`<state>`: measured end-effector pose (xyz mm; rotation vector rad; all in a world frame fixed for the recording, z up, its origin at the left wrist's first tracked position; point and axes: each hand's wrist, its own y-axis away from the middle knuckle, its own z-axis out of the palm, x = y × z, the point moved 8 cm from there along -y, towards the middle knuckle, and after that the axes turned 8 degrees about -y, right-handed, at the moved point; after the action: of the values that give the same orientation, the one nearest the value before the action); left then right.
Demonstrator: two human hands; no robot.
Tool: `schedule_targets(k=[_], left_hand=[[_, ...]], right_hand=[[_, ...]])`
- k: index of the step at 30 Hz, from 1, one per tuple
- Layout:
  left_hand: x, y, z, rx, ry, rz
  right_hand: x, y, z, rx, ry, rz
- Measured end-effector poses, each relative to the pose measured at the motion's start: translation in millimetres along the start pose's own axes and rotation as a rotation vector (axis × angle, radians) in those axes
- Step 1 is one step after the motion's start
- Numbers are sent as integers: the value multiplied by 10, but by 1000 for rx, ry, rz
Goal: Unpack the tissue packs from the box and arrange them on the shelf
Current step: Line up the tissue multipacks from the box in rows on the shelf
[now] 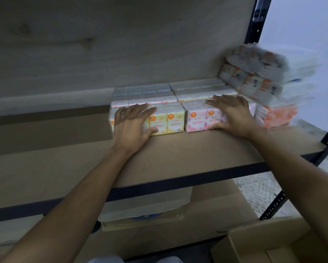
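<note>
Yellow tissue pack (167,121): marked "Floral Bliss Mini Tissue", standing at the front of the block of packs on the shelf (178,149), printed face showing toward the room.

Pink tissue pack (196,120): marked "Rose Scented Mini Tissue", sitting just beside the yellow one on its right, with a thin gap showing between them.

Left hand (130,123): lying over the left end of the yellow tissue pack. The grip is spread, fingers stretching straight across the top and thumb pressing along the lower front edge.

Right hand (233,114): lying over the right end of the pink tissue pack. The grip is likewise spread, fingers reaching flat across the top and thumb resting at the base of the front face.

Back rows (159,95): more packs, pale and blurred, lining up directly behind the two front ones.

Side stack (261,73): wrapped bundles piling up at the right end of the shelf, the top one tilting, with an orange bundle (279,114) sitting at the bottom.

Metal post (254,25): dark, rising behind the side stack.

Wrapped bundle (146,204): lying on the level under the shelf.

Cardboard box (273,242): sitting low at the right, below the shelf.
</note>
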<state>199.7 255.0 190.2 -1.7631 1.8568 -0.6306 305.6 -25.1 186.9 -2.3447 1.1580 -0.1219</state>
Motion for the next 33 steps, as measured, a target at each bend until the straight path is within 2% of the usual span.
schedule_targets(k=[22,33], left_hand=[[22,-17,27,56,-57,-28],[34,-13,17,29,-63,-14]], right_hand=[[-13,-88,51,22,-4,20],[-48,-82,33,-10,31,33]])
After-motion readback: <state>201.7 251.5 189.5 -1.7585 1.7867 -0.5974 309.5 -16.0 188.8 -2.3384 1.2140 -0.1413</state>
